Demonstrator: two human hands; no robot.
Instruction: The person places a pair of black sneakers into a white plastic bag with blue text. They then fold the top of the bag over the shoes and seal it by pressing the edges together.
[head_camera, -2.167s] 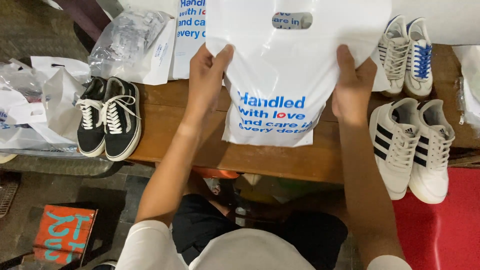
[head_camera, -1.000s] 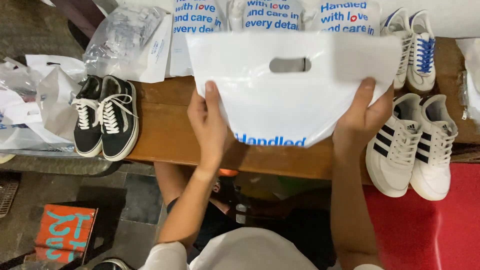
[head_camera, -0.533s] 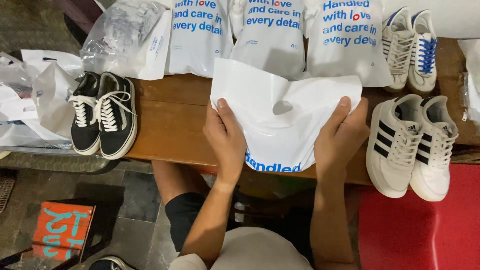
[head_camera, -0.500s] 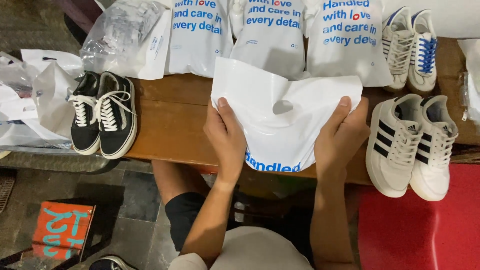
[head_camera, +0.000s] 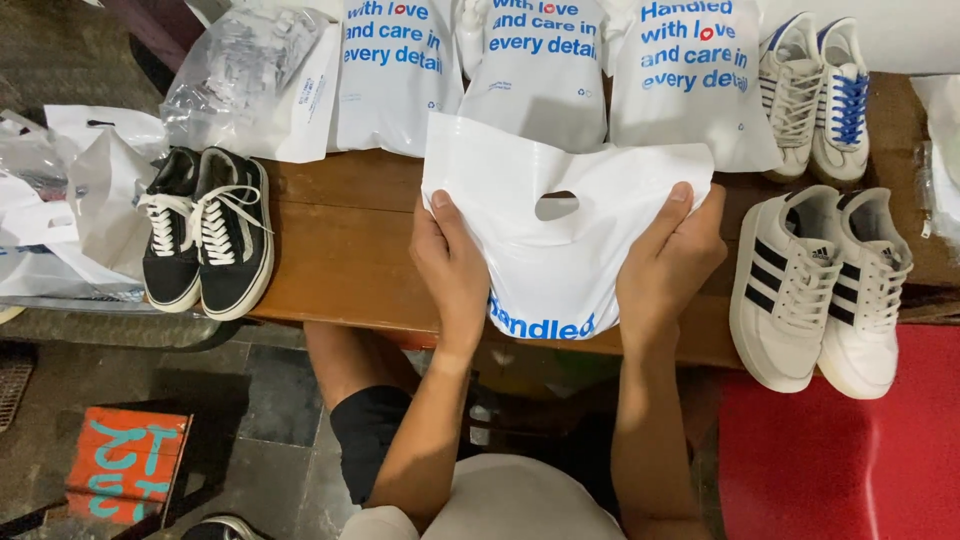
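Hands: your left hand (head_camera: 455, 270) and right hand (head_camera: 668, 262) grip the white plastic bag (head_camera: 560, 240), fingers closed on its sides | bag: over the tabletop (head_camera: 340, 240), between black sneakers (head_camera: 205, 230) and white sneakers (head_camera: 820, 285).

Stood over a grey stone-tiled floor (head_camera: 90, 400): long brown wooden bench (head_camera: 340, 250). Lay red at lower right: a smooth surface (head_camera: 850, 460). Sat at lower left: an orange painted box (head_camera: 125, 465).

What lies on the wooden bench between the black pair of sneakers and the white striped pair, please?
In the head view, the white plastic bag lies between the black sneakers and the white striped sneakers, held by the left hand and right hand.
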